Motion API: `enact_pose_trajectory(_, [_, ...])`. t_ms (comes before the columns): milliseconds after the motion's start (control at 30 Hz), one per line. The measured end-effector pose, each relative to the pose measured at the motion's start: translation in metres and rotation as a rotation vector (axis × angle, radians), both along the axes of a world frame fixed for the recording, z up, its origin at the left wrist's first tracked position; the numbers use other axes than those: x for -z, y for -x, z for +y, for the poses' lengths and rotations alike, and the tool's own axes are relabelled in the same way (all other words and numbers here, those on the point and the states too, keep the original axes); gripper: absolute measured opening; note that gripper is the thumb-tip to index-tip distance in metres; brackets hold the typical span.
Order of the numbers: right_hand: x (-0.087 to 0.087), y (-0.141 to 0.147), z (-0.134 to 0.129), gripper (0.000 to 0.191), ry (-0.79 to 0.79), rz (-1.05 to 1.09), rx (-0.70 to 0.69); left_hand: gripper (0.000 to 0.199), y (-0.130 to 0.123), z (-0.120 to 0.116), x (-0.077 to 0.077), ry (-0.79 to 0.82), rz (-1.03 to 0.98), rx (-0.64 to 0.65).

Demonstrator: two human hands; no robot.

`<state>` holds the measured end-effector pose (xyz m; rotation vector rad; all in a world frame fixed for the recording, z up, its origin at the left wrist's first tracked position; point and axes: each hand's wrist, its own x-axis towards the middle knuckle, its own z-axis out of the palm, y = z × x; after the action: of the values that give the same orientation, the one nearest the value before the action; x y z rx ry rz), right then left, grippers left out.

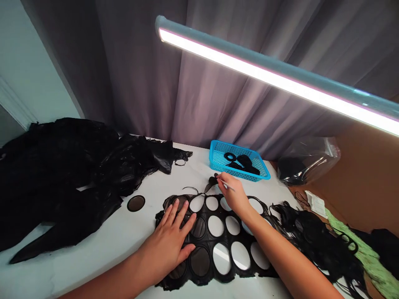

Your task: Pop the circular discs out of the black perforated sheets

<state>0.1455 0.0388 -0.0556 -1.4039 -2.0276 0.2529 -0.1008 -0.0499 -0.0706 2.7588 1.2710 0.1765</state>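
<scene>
My left hand (pixel 168 243) lies flat with its fingers spread on a black sheet (pixel 209 242), pressing its left part. Rows of oval openings run across the sheet; many show white, and those on the left are covered by dark sheer material. My right hand (pixel 237 197) pinches a slim, pale, pen-like tool (pixel 229 185) whose exact kind I cannot make out. By its fingertips, just beyond the sheet's far edge, is a small dark piece (pixel 212 181); whether it is gripped is unclear. A thin black strip (pixel 190 189) curls nearby.
A dark round disc (pixel 136 203) lies left of the sheet. Black fabric (pixel 62 178) is heaped at left. Behind stands a blue basket (pixel 264 168) with black pieces. Black scraps (pixel 324 236) and a clear bag (pixel 307 160) are at right. A lit tube lamp (pixel 274 79) hangs above.
</scene>
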Motion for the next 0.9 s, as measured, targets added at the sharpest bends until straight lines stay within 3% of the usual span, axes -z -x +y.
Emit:
enact_pose_trajectory(100, [-0.010, 0.005, 0.007, 0.010, 0.006, 0.043, -0.019, 0.069, 0.005, -0.001, -0.009, 0.040, 0.032, -0.002])
enact_pose_trajectory(300, [-0.006, 0.064, -0.012, 0.011, 0.229, 0.189, -0.339, 0.075, 0.023, -0.006, -0.027, 0.101, 0.150, -0.105])
enact_pose_trajectory(433, [-0.002, 0.076, -0.015, 0.017, 0.396, 0.252, -0.497, 0.072, 0.026, -0.006, -0.032, 0.121, 0.163, -0.131])
enact_pose_trajectory(900, [0.001, 0.077, -0.014, 0.021, 0.379, 0.201, -0.586, 0.067, 0.037, -0.007, -0.013, 0.033, 0.048, -0.103])
